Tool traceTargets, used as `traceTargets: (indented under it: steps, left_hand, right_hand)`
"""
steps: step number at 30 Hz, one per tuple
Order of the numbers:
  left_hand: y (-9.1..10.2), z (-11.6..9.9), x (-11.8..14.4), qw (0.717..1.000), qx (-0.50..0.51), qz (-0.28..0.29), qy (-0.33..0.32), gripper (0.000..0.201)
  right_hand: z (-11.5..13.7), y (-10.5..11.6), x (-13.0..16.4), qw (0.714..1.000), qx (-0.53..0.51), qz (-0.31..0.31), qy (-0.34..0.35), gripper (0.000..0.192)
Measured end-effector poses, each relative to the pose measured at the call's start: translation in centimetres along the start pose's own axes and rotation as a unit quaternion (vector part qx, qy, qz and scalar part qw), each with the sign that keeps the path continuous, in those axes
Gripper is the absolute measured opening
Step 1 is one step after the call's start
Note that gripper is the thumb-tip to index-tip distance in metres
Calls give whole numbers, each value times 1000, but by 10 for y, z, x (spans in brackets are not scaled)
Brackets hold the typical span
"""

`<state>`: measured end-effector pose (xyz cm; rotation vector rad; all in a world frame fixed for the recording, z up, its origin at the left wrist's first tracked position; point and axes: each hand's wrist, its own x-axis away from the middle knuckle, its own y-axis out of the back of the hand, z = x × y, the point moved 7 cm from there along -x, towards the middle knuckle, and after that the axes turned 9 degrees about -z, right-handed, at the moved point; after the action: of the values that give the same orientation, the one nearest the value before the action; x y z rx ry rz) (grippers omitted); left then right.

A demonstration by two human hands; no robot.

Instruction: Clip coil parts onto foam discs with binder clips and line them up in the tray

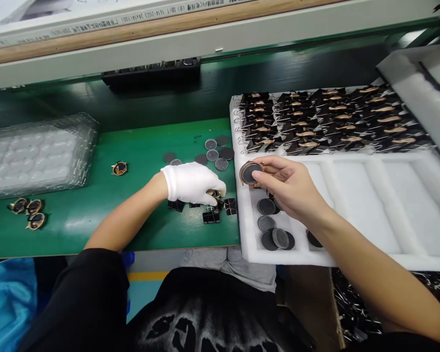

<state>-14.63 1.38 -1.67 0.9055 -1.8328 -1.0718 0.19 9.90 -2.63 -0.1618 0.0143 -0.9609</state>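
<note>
Left hand: the left hand in a white cloth glove (192, 183) sits at the centre of the frame, low over the green work mat (95, 215), its fingertips pinched on one small black binder clip (216, 195).
Clips by the left hand: more loose black binder clips (210, 215) lie on the mat just below and right of the glove, touching or nearly touching each other.
Right hand: the bare right hand (289, 188) is right of centre, over the near left corner of the white foam tray (352, 205); thumb and fingers close narrowly on a round rose-gold watch case with a dark grey disc on its face (250, 172), held tilted at the tray's left edge.
Discs on the mat: round dark grey discs (212, 154) are scattered just above the glove.
Discs in the tray: several more dark grey discs (273, 234) lie in the tray's lower left compartment, under the right wrist.
Clipped pieces: rows of clipped watch cases in black binder clips (333, 120) fill the tray's upper part, upper right of the frame.
Blister trays: a stack of clear plastic blister trays (36, 154) stands at the left.
Loose cases: one rose-gold watch case (119, 168) lies alone left of centre; three rose-gold cases (27, 210) lie together at the lower left, below the stack.
</note>
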Motion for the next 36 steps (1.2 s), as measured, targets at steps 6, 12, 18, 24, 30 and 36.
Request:
traceTargets:
  steps: [6,12,18,24,30,36]
  left_hand:
    - [2,9,-1,999,-40,-9,11,19]
    - [13,4,3,984,-168,-60,19,30]
    - [30,3,7,977,-164,-130,26,37]
    - [49,11,14,978,5,-201,57,27]
    - [68,1,25,885,154,-434,66,30]
    - [61,-9,23,869,153,-469,49,40]
  right_hand:
    - [-2,0,1,1000,3,4,-8,20]
    - [0,-2,3,998,47,29,-13,20]
    - [-4,-21,17,970,175,171,7,20]
    - [-10,-19,15,975,173,140,15,21]
    - [2,-22,12,989,16,144,21,20]
    - [9,-23,18,980,51,134,137,15]
